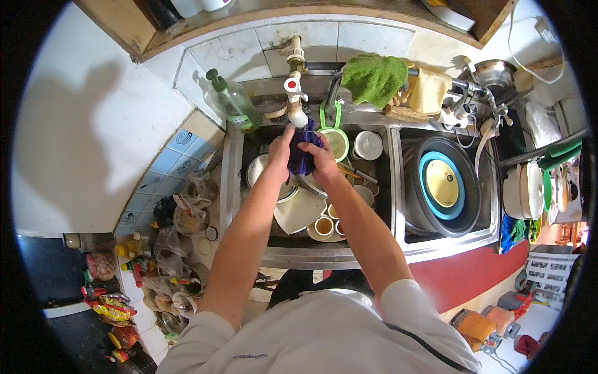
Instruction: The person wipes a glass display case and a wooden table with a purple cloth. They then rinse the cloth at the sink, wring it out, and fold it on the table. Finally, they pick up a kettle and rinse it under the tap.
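A crumpled dark purple cloth (303, 153) is gripped between both of my hands under the tap (298, 115). On its left edge my left hand (281, 148) closes around it, and my right hand (322, 159) has its thumb bent over the front. Below lies the left basin of the steel sink (232, 193), with a pale squarish plate (300, 212), small cups (324, 225) and other dishes. Right of my hands are a green-handled strainer (336, 143) and a white round container (368, 145). My hands and the cloth hide part of the dishes.
A green soap bottle (235, 106) stands at the sink's back left. Behind, a green towel (374, 78) and a yellow cloth (430, 91) hang on a pipe. The right basin holds a large dark basin (414, 190) with a blue bowl (428, 199) inside. A wooden shelf (249, 17) spans above.
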`<state>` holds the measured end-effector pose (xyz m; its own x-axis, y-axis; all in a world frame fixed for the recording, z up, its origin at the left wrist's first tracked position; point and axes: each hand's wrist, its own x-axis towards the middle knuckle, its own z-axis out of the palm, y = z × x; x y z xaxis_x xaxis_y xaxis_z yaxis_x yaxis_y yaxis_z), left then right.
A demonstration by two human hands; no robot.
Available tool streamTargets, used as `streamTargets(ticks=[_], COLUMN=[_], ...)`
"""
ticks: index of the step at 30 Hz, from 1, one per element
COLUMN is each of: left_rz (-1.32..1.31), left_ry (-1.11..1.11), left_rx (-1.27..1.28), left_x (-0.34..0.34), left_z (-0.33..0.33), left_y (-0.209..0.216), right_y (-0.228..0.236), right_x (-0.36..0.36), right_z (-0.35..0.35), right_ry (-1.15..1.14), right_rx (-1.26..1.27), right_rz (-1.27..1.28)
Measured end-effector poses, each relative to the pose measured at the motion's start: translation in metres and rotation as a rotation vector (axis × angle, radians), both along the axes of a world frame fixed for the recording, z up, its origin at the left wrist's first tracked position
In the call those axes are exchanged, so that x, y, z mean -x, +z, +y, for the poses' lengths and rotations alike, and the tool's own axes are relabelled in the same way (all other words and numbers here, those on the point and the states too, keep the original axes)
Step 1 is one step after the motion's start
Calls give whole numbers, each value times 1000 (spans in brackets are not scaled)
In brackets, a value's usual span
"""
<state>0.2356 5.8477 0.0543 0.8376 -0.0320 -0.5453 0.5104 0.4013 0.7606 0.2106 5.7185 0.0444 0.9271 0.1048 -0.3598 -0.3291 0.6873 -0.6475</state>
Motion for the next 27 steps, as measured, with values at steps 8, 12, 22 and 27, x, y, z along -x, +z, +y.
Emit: streamTargets(ticks=[8, 12, 22, 27], left_rz=[63, 170, -127, -142], left_ry=[-31, -95, -22, 40], left_rx=[74, 234, 300, 445], left_x=[-29, -18, -17, -7], left_z=[18, 5, 10, 15], left_y=[-30, 12, 42, 61], right_y=[23, 17, -44, -15], right_x=[-2, -1, 1, 5], right_z=[-34, -45, -48, -22], right_ry=[82, 149, 18, -36], right_rx=[-142, -370, -168, -180], right_rz=[-53, 22, 137, 107])
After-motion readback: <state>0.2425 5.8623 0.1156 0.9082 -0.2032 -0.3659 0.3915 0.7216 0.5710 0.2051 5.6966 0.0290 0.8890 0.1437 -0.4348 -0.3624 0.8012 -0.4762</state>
